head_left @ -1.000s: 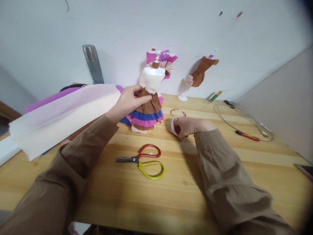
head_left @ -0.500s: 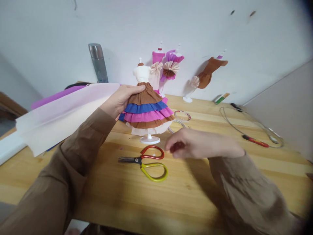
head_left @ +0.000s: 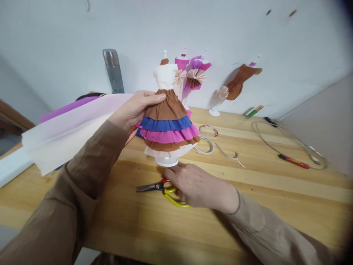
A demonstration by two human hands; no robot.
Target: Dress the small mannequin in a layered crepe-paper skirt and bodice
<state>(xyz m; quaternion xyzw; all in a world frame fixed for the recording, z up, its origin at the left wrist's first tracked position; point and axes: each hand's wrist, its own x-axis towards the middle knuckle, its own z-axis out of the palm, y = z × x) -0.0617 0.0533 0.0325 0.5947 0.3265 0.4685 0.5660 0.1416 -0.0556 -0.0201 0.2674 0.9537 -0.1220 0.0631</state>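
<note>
My left hand [head_left: 135, 108] is closed around the waist of a miniature dress form [head_left: 167, 75], thumb across the front. It wears a white bodice and a tiered ruffled skirt [head_left: 168, 125] in brown, blue, pink, brown and cream. Whether its round white base [head_left: 167, 162] touches the table is unclear. Just in front of that base, my right hand [head_left: 195, 184] has its fingers curled over the handles of the scissors [head_left: 162, 186]. Their dark blades point left; the red handle is mostly covered, while part of the yellow one shows.
More dressed miniature forms [head_left: 182, 64] stand along the wall, with a brown one [head_left: 239, 82] leaning at right. Behind my left arm lie crepe paper sheets [head_left: 68, 129] and a steel flask [head_left: 113, 71]. Tape rolls [head_left: 205, 145], a scrap strip [head_left: 230, 156] and a red-handled corded tool [head_left: 293, 161] lie rightward.
My right hand has moved left and down onto the scissors' handles, uncovering a tape roll and a scrap strip. The dress form in my left hand has come slightly closer and tilts a little.
</note>
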